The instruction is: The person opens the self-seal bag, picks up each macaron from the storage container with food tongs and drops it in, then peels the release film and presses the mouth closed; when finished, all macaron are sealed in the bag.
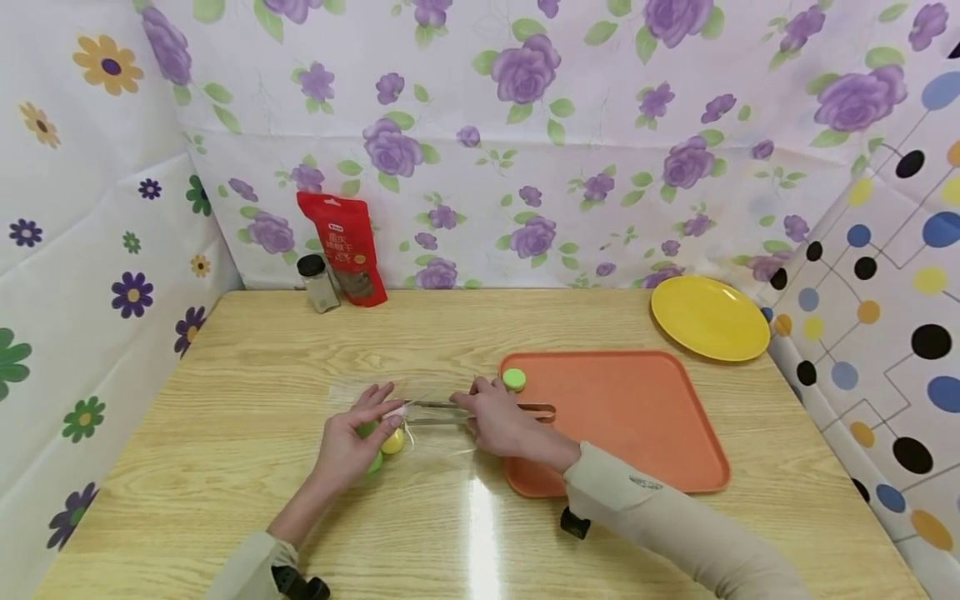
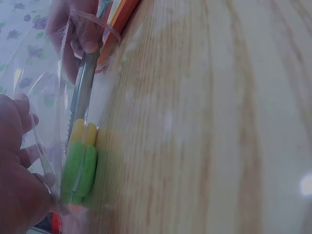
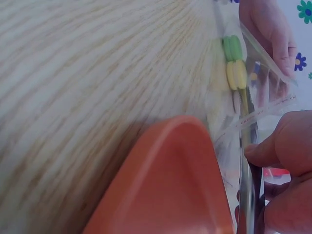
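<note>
Inside a clear bag whose edges are hard to trace, green and yellow macarons are partly hidden from above by the left hand, its fingers pinched on the film. Tongs gripped by the right hand are reached in, tips obscured; the tray's left rim is crossed by that arm, and wood is left open leftward

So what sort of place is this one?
Probably a small set made up for recording, perhaps as a stand-in kitchen: creased, patterned sheets wall in the wooden table on three sides, and a yellow plate sits in its far corner.
</note>
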A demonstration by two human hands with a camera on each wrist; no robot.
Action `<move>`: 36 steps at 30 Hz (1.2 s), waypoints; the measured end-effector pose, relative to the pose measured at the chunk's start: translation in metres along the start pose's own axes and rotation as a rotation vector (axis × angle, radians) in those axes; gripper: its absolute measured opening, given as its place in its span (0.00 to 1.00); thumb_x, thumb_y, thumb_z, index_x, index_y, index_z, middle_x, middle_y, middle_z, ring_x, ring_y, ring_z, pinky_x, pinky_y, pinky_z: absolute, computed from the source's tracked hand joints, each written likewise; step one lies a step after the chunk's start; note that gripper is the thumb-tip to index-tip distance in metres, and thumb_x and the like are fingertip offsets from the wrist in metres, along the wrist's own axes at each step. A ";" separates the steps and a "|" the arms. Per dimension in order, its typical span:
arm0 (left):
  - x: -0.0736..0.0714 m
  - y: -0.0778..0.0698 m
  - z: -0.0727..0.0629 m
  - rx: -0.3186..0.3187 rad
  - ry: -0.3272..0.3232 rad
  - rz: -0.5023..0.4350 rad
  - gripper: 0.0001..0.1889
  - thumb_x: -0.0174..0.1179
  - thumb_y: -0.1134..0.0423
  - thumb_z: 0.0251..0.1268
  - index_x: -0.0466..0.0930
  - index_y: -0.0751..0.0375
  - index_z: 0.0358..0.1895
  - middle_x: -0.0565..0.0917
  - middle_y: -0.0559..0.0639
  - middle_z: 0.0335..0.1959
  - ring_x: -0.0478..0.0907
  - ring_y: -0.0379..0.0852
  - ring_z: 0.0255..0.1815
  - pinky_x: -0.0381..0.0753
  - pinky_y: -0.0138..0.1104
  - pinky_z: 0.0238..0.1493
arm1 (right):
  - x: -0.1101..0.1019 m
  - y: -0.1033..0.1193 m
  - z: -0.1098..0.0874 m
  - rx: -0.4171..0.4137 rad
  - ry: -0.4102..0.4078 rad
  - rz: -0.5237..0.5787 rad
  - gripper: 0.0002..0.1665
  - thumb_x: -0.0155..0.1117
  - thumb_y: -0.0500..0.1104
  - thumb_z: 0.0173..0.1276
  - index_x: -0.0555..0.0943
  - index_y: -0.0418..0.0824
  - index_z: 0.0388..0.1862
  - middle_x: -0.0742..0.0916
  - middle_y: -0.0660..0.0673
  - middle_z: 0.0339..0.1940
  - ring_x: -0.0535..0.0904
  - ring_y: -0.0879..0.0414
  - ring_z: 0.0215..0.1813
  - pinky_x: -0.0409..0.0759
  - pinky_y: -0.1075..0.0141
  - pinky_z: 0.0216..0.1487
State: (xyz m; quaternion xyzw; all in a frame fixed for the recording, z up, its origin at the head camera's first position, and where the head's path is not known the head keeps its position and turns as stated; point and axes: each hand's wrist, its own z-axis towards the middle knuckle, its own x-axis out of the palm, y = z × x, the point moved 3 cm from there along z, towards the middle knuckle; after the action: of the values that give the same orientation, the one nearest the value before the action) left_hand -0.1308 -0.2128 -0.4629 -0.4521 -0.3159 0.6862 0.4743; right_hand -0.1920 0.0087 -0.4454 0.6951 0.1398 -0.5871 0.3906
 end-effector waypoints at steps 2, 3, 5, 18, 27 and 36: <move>0.000 0.001 0.000 -0.005 0.003 -0.006 0.11 0.67 0.73 0.63 0.87 0.71 0.48 0.78 0.68 0.61 0.62 0.69 0.71 0.57 0.59 0.69 | -0.001 -0.001 -0.001 -0.005 -0.001 0.001 0.25 0.65 0.33 0.70 0.78 0.42 0.66 0.77 0.40 0.46 0.68 0.44 0.43 0.66 0.58 0.37; 0.000 0.001 -0.001 -0.006 0.005 -0.008 0.11 0.67 0.73 0.63 0.87 0.71 0.48 0.78 0.68 0.61 0.62 0.69 0.71 0.57 0.59 0.69 | -0.002 -0.002 -0.003 -0.010 -0.004 0.002 0.25 0.65 0.33 0.70 0.78 0.42 0.66 0.77 0.40 0.47 0.69 0.44 0.43 0.67 0.58 0.37; -0.001 0.002 -0.001 -0.005 0.004 -0.009 0.12 0.67 0.74 0.63 0.86 0.71 0.49 0.77 0.68 0.61 0.62 0.69 0.71 0.57 0.59 0.70 | -0.005 -0.004 -0.007 -0.027 -0.019 0.004 0.25 0.65 0.33 0.69 0.78 0.41 0.65 0.78 0.39 0.46 0.68 0.44 0.42 0.67 0.58 0.36; -0.001 0.003 -0.001 0.002 -0.001 -0.003 0.12 0.68 0.74 0.62 0.86 0.73 0.48 0.78 0.68 0.61 0.63 0.70 0.70 0.58 0.59 0.69 | -0.040 -0.054 -0.074 -0.111 -0.210 -0.023 0.28 0.68 0.28 0.65 0.78 0.37 0.64 0.78 0.40 0.43 0.69 0.48 0.38 0.67 0.60 0.34; -0.002 0.005 -0.003 -0.027 0.013 0.017 0.12 0.68 0.72 0.63 0.86 0.71 0.49 0.77 0.67 0.62 0.62 0.69 0.71 0.57 0.57 0.70 | -0.061 -0.113 -0.110 0.003 -0.270 -0.071 0.28 0.69 0.26 0.62 0.79 0.35 0.62 0.78 0.39 0.41 0.71 0.48 0.37 0.70 0.61 0.31; -0.001 0.003 -0.002 -0.006 0.001 -0.014 0.11 0.68 0.74 0.62 0.86 0.72 0.48 0.78 0.67 0.61 0.62 0.70 0.71 0.57 0.60 0.69 | -0.056 -0.143 -0.115 0.033 -0.247 -0.093 0.27 0.71 0.26 0.61 0.81 0.36 0.60 0.78 0.40 0.40 0.71 0.46 0.38 0.69 0.57 0.32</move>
State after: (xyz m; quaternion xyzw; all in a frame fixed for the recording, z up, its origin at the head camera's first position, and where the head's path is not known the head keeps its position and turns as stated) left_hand -0.1294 -0.2149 -0.4655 -0.4515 -0.3209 0.6816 0.4781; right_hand -0.2195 0.1987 -0.4467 0.6167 0.1130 -0.6879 0.3657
